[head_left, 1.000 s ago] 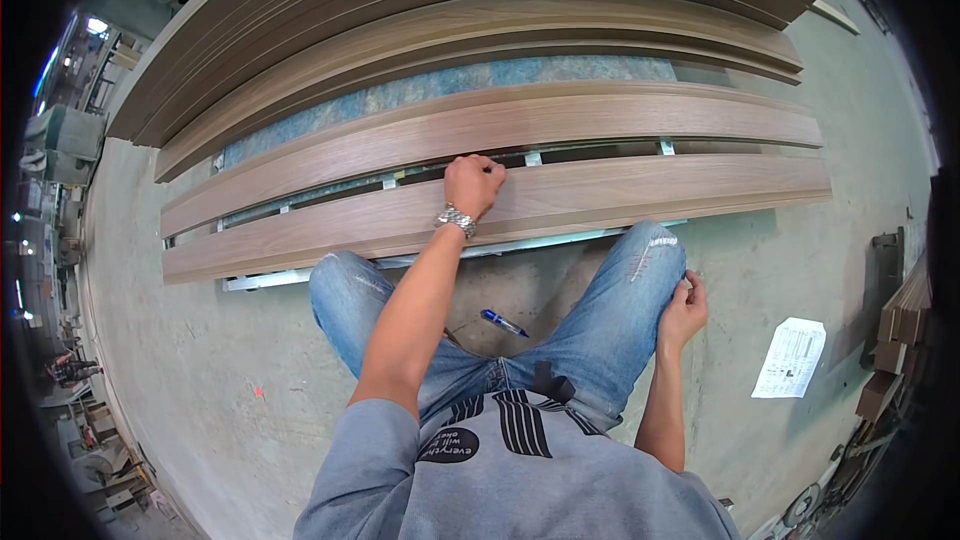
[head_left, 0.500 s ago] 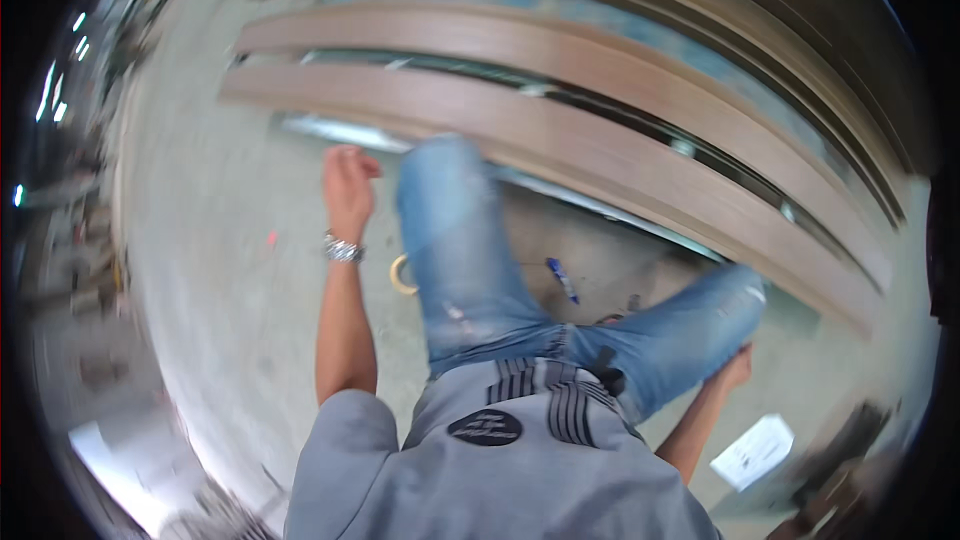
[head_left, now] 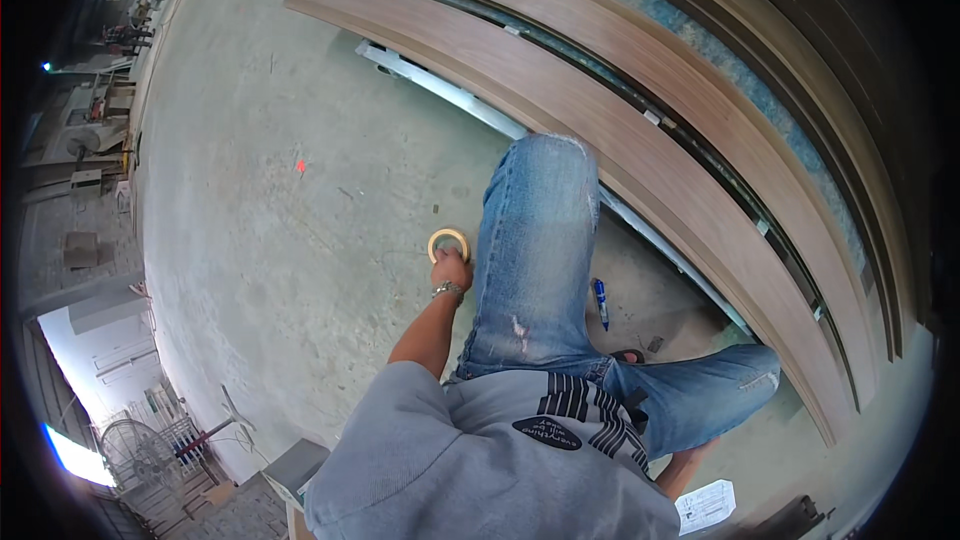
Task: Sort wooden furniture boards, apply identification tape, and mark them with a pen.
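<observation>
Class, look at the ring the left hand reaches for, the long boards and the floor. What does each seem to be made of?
Ring: probably paper masking tape, matte tan, hollow middle. Boards: wood or wood-look laminate, smooth brown with grain streaks. Floor: bare concrete, grey, mottled and rough. The left hand touches the ring.

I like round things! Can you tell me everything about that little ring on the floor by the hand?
It is a small roll of tape, tan or yellowish, shaped like a ring with an open hole in the middle. It lies flat on the grey concrete floor, just left of the person's bent knee in blue jeans. The left hand, with a metal watch on its wrist, reaches its fingers onto the roll's near edge.
</observation>
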`<action>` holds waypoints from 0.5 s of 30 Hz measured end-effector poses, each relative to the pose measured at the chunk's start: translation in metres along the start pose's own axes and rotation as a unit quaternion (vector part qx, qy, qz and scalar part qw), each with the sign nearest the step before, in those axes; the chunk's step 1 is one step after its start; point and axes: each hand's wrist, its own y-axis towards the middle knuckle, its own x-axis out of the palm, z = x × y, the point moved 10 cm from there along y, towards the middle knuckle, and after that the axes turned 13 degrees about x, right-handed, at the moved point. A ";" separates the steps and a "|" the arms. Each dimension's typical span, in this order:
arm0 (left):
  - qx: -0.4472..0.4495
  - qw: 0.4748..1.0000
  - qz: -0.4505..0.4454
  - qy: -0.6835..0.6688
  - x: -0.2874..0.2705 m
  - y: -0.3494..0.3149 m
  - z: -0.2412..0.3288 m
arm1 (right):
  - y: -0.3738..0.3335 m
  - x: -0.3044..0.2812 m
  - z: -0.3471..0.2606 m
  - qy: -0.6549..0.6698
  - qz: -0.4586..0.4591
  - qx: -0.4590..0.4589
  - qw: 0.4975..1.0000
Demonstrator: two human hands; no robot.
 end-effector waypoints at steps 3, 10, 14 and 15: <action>0.018 0.999 0.006 -0.030 -0.022 0.012 0.012 | 0.003 0.008 -0.008 -0.012 0.036 0.036 0.999; 0.239 0.871 0.156 -0.399 -0.230 0.012 0.143 | -0.009 0.051 -0.100 -0.185 0.236 -0.011 0.954; 0.421 0.803 0.190 -0.378 -0.338 -0.028 0.271 | -0.058 0.187 -0.171 -0.386 0.272 -0.314 0.824; 0.490 0.780 0.187 -0.342 -0.350 -0.045 0.314 | -0.071 0.220 -0.181 -0.382 0.261 -0.382 0.800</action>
